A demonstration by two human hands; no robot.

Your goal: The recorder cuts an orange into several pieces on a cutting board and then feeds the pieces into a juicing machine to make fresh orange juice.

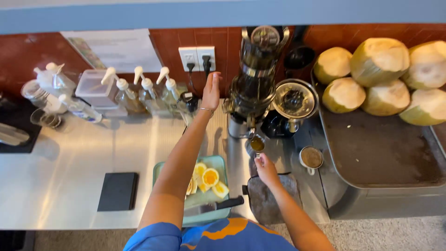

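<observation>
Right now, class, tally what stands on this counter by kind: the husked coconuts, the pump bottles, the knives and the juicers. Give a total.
Husked coconuts: 6
Pump bottles: 3
Knives: 1
Juicers: 1
Total: 11

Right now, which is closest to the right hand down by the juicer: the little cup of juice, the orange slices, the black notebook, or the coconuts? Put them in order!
From the right hand, in the head view:
1. Little cup of juice, just above the hand, under the juicer spout.
2. Orange slices, on the green board to its left.
3. Black notebook and coconuts: both far off, notebook left, coconuts upper right; too close to call.
</observation>
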